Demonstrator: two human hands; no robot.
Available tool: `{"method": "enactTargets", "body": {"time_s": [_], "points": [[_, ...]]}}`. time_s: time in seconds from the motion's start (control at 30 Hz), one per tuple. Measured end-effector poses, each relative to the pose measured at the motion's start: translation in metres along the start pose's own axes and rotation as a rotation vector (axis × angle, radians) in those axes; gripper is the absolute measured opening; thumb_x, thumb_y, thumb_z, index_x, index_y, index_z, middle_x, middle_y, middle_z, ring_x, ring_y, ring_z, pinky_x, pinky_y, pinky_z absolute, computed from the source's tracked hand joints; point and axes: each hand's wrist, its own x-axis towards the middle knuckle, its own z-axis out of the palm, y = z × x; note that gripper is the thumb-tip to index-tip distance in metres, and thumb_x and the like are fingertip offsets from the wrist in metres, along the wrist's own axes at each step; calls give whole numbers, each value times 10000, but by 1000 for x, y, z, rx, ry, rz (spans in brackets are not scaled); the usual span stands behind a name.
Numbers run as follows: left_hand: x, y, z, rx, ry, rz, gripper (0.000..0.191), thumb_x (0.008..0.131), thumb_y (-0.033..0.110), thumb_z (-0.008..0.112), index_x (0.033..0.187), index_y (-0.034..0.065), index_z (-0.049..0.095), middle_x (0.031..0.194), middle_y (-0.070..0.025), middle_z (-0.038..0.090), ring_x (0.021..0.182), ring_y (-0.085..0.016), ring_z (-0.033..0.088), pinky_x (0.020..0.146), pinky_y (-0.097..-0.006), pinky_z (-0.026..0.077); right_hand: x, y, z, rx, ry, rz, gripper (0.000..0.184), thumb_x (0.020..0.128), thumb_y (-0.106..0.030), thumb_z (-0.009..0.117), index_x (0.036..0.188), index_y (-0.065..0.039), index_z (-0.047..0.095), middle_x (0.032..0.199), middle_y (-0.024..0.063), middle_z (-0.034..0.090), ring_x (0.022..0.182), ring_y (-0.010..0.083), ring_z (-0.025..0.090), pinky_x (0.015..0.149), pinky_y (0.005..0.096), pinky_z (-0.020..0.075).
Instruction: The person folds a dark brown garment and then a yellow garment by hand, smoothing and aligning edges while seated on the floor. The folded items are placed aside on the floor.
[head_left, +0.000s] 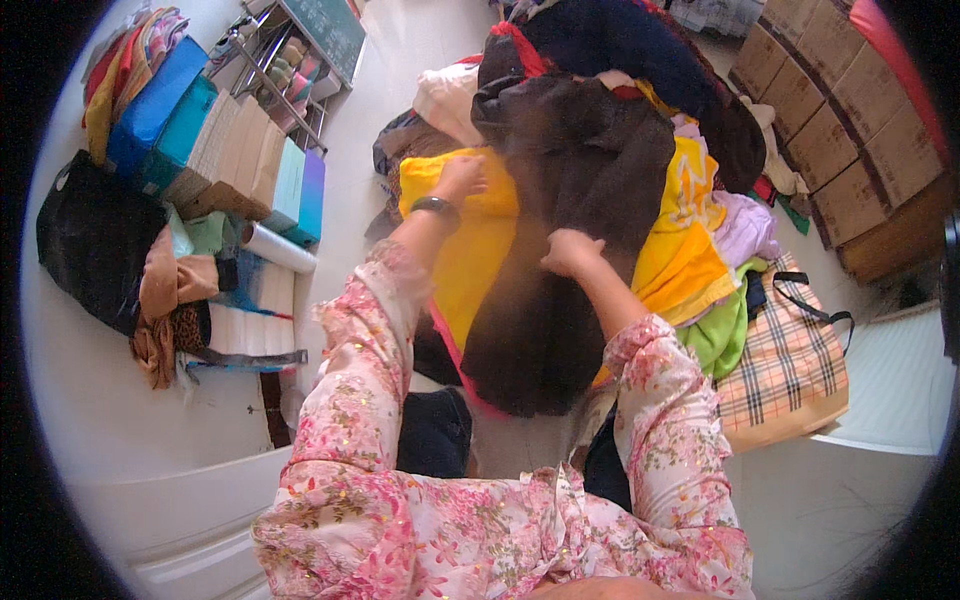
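Observation:
A big heap of clothes and fabric lies on the floor in front of me. My left hand, with a dark bangle at the wrist, is at the upper part of a yellow cloth with a pink edge; its fingers are curled, and whether they grip the cloth is unclear. My right hand is over a dark brown garment, thumb raised; its grip cannot be made out. The dark garment overlaps the yellow cloth. To the right lie a yellow and orange cloth, a lilac cloth and a green cloth.
A plaid bag with black handles stands at the right, below stacked cardboard boxes. On the left are a row of boxes, a black bag, a plastic roll and a metal rack. A navy cloth lies at the heap's far side.

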Motion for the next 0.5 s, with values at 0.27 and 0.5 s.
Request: {"method": "enactTargets", "body": {"time_s": [0.27,0.5], "points": [[95,18,25,-643,-19,-80,513,954,431,401,1278,36,450,1172,-150,576,1006,-309,577,880,-428,482,18,-1,-11,-35,-222,-19,473,776,-274,619,1207,-86,571,1287,121,528,1204,330,483,1000,588,305],[117,61,33,-716,264,247,485,777,115,643,1230,17,500,1099,-129,591,1027,-271,554,901,-401,444,26,4,-18,-36,-328,-63,404,788,-263,611,1128,-45,607,1199,126,588,1114,331,547,928,535,365]]}}
